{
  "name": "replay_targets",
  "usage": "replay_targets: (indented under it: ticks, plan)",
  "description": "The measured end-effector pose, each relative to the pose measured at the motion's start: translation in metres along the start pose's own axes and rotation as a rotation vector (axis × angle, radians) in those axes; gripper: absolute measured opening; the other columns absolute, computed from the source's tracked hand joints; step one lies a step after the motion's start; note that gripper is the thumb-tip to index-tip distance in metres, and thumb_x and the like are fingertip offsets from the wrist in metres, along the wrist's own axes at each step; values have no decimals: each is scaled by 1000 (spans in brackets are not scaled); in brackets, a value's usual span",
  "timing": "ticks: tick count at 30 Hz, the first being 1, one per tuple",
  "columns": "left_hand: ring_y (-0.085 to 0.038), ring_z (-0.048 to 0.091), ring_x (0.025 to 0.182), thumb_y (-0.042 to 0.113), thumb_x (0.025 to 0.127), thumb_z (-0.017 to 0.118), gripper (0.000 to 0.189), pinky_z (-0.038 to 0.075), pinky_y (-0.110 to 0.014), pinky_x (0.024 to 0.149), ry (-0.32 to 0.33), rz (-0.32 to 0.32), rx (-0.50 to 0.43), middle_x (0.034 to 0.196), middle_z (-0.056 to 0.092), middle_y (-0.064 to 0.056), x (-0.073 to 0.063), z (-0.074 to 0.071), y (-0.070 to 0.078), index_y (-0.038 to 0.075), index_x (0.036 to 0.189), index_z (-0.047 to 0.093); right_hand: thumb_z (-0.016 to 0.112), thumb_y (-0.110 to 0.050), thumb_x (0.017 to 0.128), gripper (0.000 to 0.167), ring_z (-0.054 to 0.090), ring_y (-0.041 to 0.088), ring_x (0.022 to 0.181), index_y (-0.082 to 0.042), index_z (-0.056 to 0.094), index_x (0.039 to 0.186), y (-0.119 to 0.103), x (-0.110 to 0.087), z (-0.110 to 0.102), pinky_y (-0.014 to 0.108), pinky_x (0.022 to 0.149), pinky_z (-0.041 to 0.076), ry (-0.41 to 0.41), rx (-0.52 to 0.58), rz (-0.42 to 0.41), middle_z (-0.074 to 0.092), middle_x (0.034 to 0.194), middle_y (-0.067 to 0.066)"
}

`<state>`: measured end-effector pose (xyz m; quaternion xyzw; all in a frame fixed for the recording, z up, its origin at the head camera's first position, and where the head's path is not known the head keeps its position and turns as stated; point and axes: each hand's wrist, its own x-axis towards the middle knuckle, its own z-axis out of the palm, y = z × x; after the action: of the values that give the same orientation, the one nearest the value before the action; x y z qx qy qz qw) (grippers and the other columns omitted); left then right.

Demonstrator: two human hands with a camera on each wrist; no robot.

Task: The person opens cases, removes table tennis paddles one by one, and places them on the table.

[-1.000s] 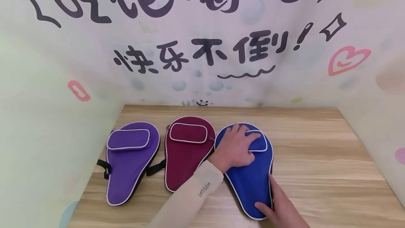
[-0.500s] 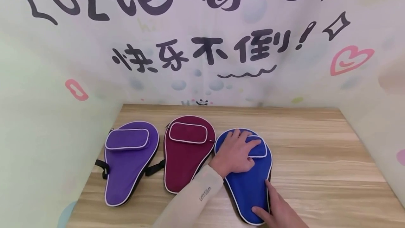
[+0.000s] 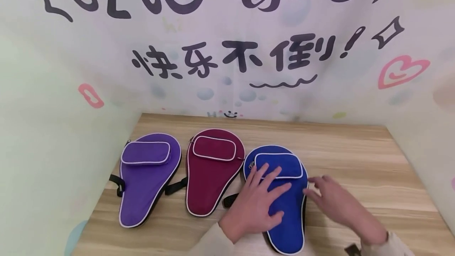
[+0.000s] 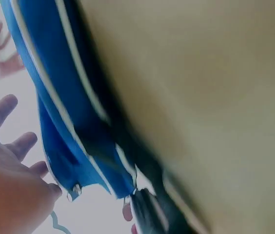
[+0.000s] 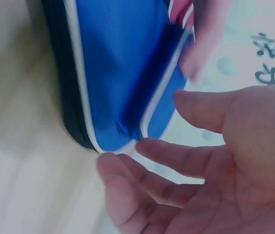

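Both grips [image 3: 254, 204] [image 3: 335, 200] shifted; three cases [image 3: 289, 212] [image 3: 206, 185] [image 3: 142, 189] lie flat.

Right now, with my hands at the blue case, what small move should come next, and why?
I'd probably steady the blue case with your left hand and pinch its edge with your right hand: the left is spread over its front, the right beside its rounded end.

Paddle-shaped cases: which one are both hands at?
The blue case, rightmost of three: the left hand spreads over it, the right hand is at its edge. The purple case and maroon case have no hand on them.
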<state>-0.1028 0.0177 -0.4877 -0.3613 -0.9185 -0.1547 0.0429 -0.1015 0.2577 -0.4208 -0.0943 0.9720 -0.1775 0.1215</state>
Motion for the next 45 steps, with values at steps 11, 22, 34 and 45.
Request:
replay_targets:
  ticks: [11, 22, 34, 45]
  plan:
    - [-33, -2, 162, 86, 84, 49, 86, 12, -58, 129, -117, -15, 65, 174, 9, 5, -14, 6, 6, 47, 157, 30, 57, -29, 104, 43, 62, 41, 116, 4, 65, 129, -25, 111, -31, 58, 98, 51, -60, -19, -222, 65, 125, 24]
    - [-32, -5, 162, 86, 84, 47, 78, 16, -53, 130, -178, 7, 113, 174, 11, 8, -6, 1, 16, 46, 150, 45, 46, -38, 108, 48, 52, 40, 138, -5, 61, 140, -53, 158, -4, 64, 115, 36, -317, -19, -290, 61, 143, 17]
    - [-33, 3, 162, 87, 82, 50, 78, 19, -53, 129, -143, 21, 169, 173, 16, 7, -8, -2, 17, 46, 148, 49, 49, -63, 99, 49, 58, 28, 112, -26, 73, 121, -74, 170, 17, 55, 93, 42, -351, -128, -305, 64, 121, 3]
    - [-32, 1, 162, 87, 82, 49, 74, 15, -51, 130, -206, 5, 192, 172, 19, 7, -5, -2, 20, 52, 147, 46, 63, -45, 97, 26, 59, 22, 90, -25, 78, 102, -84, 182, 28, 44, 79, 41, -356, -181, -240, 67, 98, 0]
